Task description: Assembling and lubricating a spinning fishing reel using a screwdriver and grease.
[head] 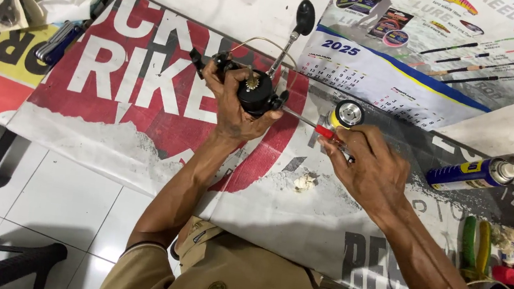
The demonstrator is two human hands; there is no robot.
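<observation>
Covered by a red-and-white printed banner (pixel 126 92), a tabletop (pixel 326 218), with a wall calendar (pixel 376 74) spread across its far side. Near the middle, just above the banner, a black fishing reel (pixel 256 89) with its crank handle (pixel 299 22) sticking up and away. Wrapped around the reel body from below, the left hand (pixel 232 105), fingers closed on it. Just right of it, the right hand (pixel 368 168), closed on a red-handled screwdriver (pixel 327 133) whose thin shaft reaches to the reel. Farther right, lying flat, a blue spray can (pixel 472 174). Smallest, a white wad (pixel 304 182) between the forearms.
</observation>
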